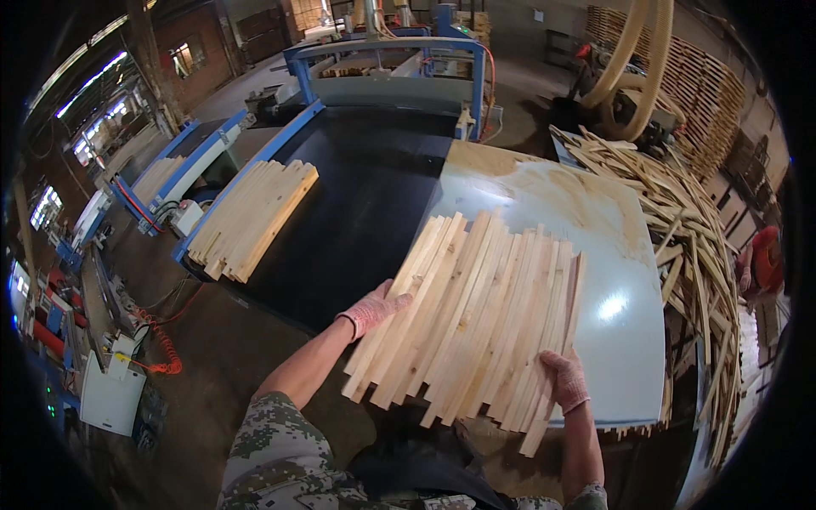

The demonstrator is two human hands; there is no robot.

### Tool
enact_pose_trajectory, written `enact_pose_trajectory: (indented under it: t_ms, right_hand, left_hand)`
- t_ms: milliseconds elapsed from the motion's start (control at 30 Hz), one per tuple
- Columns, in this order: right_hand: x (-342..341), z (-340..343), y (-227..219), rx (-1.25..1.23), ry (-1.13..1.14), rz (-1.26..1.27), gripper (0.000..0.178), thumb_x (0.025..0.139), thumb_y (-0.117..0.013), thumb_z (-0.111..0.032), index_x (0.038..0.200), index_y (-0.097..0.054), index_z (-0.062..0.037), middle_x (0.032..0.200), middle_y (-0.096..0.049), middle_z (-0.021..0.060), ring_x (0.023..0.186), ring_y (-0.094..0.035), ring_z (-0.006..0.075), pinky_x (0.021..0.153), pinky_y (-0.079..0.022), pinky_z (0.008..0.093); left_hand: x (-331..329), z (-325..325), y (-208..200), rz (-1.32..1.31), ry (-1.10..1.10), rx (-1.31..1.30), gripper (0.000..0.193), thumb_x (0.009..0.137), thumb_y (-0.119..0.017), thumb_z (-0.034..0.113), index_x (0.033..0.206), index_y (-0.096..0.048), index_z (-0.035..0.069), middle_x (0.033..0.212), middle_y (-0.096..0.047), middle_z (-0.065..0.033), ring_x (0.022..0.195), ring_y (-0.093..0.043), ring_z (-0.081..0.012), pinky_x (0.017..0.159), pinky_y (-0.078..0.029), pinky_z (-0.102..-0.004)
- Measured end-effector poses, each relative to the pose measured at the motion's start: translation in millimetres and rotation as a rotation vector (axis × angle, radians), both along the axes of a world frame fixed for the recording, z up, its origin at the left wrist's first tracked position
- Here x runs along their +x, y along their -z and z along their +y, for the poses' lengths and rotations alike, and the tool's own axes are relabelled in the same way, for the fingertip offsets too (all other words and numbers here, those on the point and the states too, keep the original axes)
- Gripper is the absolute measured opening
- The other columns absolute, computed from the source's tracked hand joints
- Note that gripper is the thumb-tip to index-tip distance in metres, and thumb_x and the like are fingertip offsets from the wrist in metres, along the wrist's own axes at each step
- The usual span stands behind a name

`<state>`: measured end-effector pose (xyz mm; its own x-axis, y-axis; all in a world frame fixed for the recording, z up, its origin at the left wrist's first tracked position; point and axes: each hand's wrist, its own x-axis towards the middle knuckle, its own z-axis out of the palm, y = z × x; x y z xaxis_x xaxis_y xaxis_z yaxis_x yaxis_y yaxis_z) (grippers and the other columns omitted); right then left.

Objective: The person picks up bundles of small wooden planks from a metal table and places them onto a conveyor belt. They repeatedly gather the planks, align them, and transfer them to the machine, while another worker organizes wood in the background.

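Note:
A row of pale wooden strips (463, 319) lies side by side between my two gloved hands, its near ends uneven and sticking out past the table edge. My left hand (380, 309), in a pinkish glove, grips the outer strip on the left side. On the right side my right hand (565, 379), gloved alike, is closed round the outermost strips, with its thumb on top. One strip at that right edge slants and juts nearer to me than the others. Beneath the row's right part is a smooth pale tabletop (629, 357); its left part overlaps the black conveyor belt.
Another bundle of strips (255, 217) rests at the left of the black belt (365, 170), by a blue rail. A blue-framed machine (387, 81) spans the belt's far end. Loose wood offcuts (680, 229) are heaped on the right. A red coiled hose (161, 344) hangs at left.

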<state>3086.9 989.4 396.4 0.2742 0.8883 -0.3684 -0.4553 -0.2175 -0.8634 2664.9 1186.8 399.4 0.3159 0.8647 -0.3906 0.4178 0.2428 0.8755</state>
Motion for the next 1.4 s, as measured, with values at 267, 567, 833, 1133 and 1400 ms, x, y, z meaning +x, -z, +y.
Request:
enact_pose_trajectory:
  t_ms: [267, 567, 833, 1133, 1400]
  right_hand:
    - [-106, 150, 16, -0.022, -0.164, -0.05, 0.049, 0.09, -0.075, -0.001, 0.135, -0.055, -0.0008, 0.108, -0.073, 0.0121, 0.092, -0.073, 0.0234, 0.083, -0.063, 0.0379]
    - [-275, 252, 12, -0.007, -0.175, -0.075, 0.054, 0.093, -0.077, -0.01, 0.139, -0.051, -0.0019, 0.114, -0.072, 0.014, 0.096, -0.072, 0.0237, 0.082, -0.062, 0.0392]
    - [-348, 292, -3, -0.135, -0.132, -0.398, 0.077, 0.098, -0.075, -0.033, 0.155, -0.042, 0.006, 0.133, -0.069, 0.0232, 0.116, -0.069, 0.0293, 0.098, -0.057, 0.0399]
    - [-350, 305, -53, -0.185, -0.548, -1.48, 0.05, 0.111, -0.044, -0.047, 0.12, -0.072, -0.0072, 0.111, -0.077, 0.0225, 0.11, -0.07, 0.0461, 0.099, -0.054, 0.0566]
    - [-310, 320, 25, -0.01, -0.188, -1.152, 0.045, 0.111, -0.055, -0.042, 0.096, -0.067, -0.0008, 0.083, -0.067, 0.0199, 0.075, -0.059, 0.0273, 0.077, -0.052, 0.0441]
  left_hand:
    - [-73, 97, -36, 1.054, -0.12, 0.191, 0.107, 0.091, -0.056, 0.085, 0.161, -0.044, 0.006, 0.152, -0.056, -0.0229, 0.141, -0.056, -0.0377, 0.115, -0.046, -0.0457]
    - [-241, 150, 7, 1.211, -0.152, 0.48, 0.097, 0.103, -0.043, 0.072, 0.169, -0.029, 0.002, 0.176, -0.024, -0.0247, 0.165, -0.016, -0.0416, 0.133, -0.002, -0.0586]
    - [-303, 192, 14, 1.157, -0.186, 0.461, 0.099, 0.104, -0.045, 0.071, 0.17, -0.025, 0.001, 0.178, -0.019, -0.0252, 0.165, -0.012, -0.042, 0.134, -0.004, -0.0562]
    - [-441, 169, -8, 0.664, -0.327, 0.674, 0.092, 0.098, -0.072, 0.05, 0.166, -0.035, 0.0, 0.173, -0.029, -0.0271, 0.162, -0.025, -0.0398, 0.133, -0.019, -0.0502]
    - [-625, 198, -69, 1.331, -0.849, 0.446, 0.106, 0.09, -0.073, 0.059, 0.168, -0.025, 0.004, 0.175, -0.027, -0.0218, 0.162, -0.024, -0.0405, 0.131, -0.019, -0.0541]
